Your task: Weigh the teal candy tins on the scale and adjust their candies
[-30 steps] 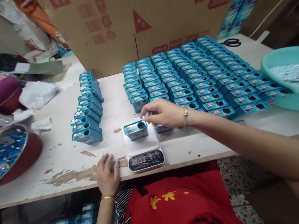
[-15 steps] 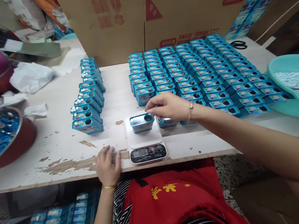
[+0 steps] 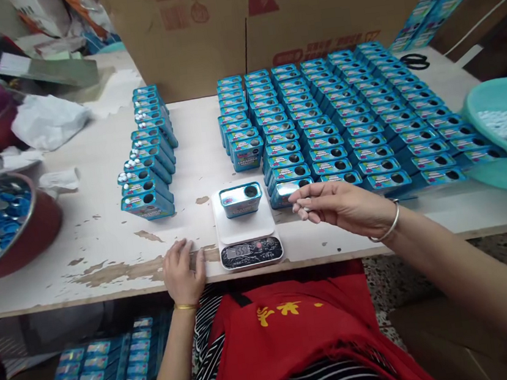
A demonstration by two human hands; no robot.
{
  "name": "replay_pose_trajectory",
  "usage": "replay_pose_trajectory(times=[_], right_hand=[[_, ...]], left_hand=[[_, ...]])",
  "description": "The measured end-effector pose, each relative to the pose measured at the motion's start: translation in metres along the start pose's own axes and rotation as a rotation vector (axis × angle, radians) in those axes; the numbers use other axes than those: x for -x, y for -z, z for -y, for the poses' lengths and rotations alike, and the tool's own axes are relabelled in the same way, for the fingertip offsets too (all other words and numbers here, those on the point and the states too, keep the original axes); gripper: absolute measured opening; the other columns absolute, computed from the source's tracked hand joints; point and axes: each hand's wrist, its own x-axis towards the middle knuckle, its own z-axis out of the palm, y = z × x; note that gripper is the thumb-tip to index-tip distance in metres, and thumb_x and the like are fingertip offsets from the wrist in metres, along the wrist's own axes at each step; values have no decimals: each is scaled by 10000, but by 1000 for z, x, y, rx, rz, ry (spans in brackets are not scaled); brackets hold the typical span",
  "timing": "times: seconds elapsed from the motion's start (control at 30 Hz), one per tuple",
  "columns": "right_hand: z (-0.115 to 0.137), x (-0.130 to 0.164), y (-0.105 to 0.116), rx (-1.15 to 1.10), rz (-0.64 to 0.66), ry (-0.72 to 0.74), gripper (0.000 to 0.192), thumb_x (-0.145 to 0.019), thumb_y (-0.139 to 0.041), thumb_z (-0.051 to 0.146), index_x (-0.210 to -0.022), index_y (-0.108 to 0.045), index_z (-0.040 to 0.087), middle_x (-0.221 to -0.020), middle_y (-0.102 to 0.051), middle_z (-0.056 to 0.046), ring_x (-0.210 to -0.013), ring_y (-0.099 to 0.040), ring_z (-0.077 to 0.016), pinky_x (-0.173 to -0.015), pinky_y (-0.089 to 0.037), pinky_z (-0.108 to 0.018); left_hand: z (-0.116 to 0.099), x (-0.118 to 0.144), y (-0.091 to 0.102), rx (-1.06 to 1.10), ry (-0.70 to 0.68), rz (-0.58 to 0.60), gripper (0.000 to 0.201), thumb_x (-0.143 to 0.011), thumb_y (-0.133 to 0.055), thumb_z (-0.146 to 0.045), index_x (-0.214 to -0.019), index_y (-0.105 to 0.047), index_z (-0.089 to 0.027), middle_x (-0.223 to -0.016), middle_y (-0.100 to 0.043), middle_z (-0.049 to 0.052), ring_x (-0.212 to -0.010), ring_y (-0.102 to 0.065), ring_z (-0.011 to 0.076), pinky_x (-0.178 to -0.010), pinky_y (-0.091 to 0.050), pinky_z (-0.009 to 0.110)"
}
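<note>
A blue tin (image 3: 241,199) stands on the small scale (image 3: 247,235). The right hand (image 3: 341,204) hovers beside it, fingertips pinched together on something small and white. The left hand (image 3: 183,277) lies flat and open on the table edge (image 3: 85,291).

I take the scale (image 3: 248,231) at the table's near edge as my landmark. On its platform sits one blue tin (image 3: 240,199), so nothing passes low over the platform. Left of the scale, my left hand (image 3: 182,274) lies flat on the table edge; beyond it bare tabletop (image 3: 103,245) runs open toward the short column of tins (image 3: 147,153) and the red bowl (image 3: 7,235). Behind the scale a clear lane leads back between that column and the big block of tins (image 3: 341,117). Right of the scale my right hand (image 3: 343,203) hovers just before the block's front row; only a narrow bare strip runs along the edge there, ending near the teal basin (image 3: 505,134).
</note>
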Motion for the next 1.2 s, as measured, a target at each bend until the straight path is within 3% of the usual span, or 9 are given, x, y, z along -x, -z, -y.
replay_pose_trajectory(times=[0.4,0.5,0.6,0.67,0.8,0.93,1.1,1.2], right_hand=[[-53,-10,-15,-144,54,-80,333,-639,-802,359,-822,-650,126,-721,-607,-16,-573,-512,-57,-463,-354,-170],[-69,-11,-19,-205,48,-87,348,-619,-809,339,-830,-643,117,-735,-605,-15,-572,-510,-51,-482,-361,-169],[-82,-12,-20,-244,40,-98,367,-614,-805,336,-853,-638,114,-709,-599,-6,-534,-488,-42,-466,-334,-167],[-88,-11,-19,-252,33,-61,371,-629,-789,355,-861,-632,111,-675,-584,4,-502,-465,-39,-441,-298,-170],[-94,-6,-13,-248,-35,-17,398,-641,-766,388,-881,-620,105,-653,-570,10,-468,-427,-31,-415,-235,-171],[-103,-4,-4,-260,-121,-14,475,-604,-771,418,-917,-601,105,-667,-566,13,-468,-420,-30,-417,-226,-171],[-115,-17,3,-184,-165,-11,586,-611,-711,484,-1030,-566,101,-666,-556,14,-460,-412,-46,-409,-212,-183],[-119,-33,4,-32,-197,-2,677,-625,-647,511,-1138,-536,84,-655,-552,14,-449,-399,-64,-409,-227,-199]], left_hand=[[-3,-3,5,61,12,17,332,-866,-544,-354,-1146,-557,-176,-1149,-566,126,-1101,-513,255,-967,-414,430],[-23,-29,18,184,-27,-9,558,-841,-586,-413,-1317,-423,-174,-1235,-505,147,-1168,-475,264,-995,-401,432],[-55,-74,29,216,-212,7,816,-778,-640,-504,-1421,-261,-174,-1356,-418,172,-1259,-396,302,-1041,-341,460],[-75,-106,29,174,-363,88,748,-798,-617,-494,-1399,-300,-182,-1314,-472,160,-1203,-446,297,-1005,-343,451],[-94,-161,13,121,-529,261,377,-878,-525,-347,-1221,-481,-197,-1050,-614,82,-961,-556,228,-845,-365,377],[-91,-198,-18,97,-516,164,370,-858,-544,-298,-1206,-494,-182,-1073,-607,92,-994,-535,241,-833,-343,382],[-90,-216,-59,49,-491,186,371,-835,-597,-341,-1179,-550,-211,-1111,-593,100,-1018,-521,253,-827,-346,383],[-91,-209,-59,9,-446,149,456,-820,-621,-400,-1229,-530,-221,-1195,-550,119,-1074,-496,268,-865,-345,394]])
